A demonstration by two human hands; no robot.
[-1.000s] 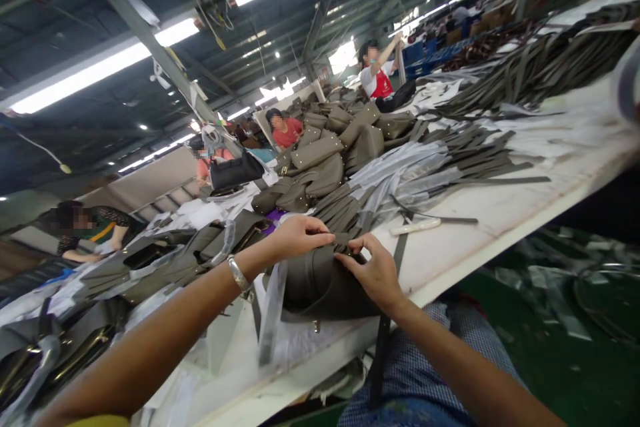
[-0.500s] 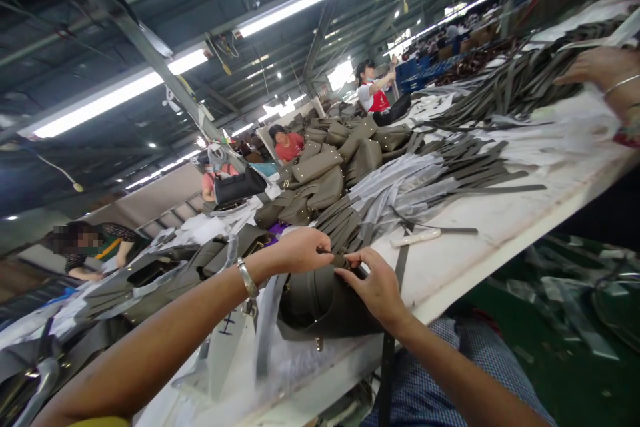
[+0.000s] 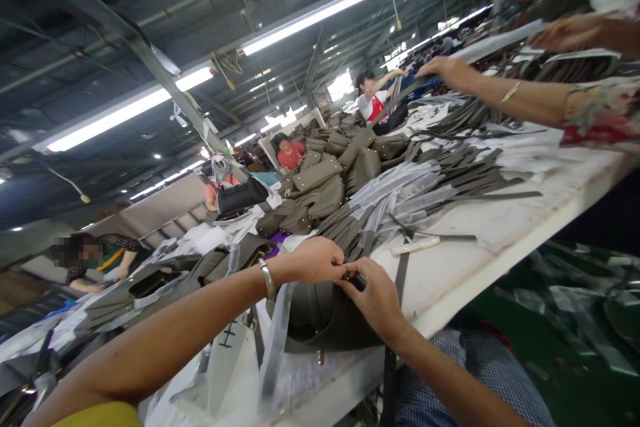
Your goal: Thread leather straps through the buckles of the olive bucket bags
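A dark grey leather bag [image 3: 320, 320] lies at the near edge of the white worktable [image 3: 505, 223], its mouth open toward me. My left hand [image 3: 313, 259] is closed, pinching the bag's top rim; a metal bracelet sits on that wrist. My right hand [image 3: 373, 297] is closed too, its fingers pinching a small part of the same rim, touching the left hand's fingertips. A dark strap [image 3: 395, 293] runs down from under the right hand over the table edge. What sits between the fingertips is too small to make out.
A heap of grey bags [image 3: 325, 180] and loose grey straps [image 3: 465, 160] covers the table's middle. A white-handled tool [image 3: 415, 245] lies right of my hands. A co-worker's arms [image 3: 500, 90] reach in from the right; other people work at the far side.
My hands have drawn closer together on the bag's rim. The view has tilted up. A co-worker's arms have come in from the right and now stretch over the straps.
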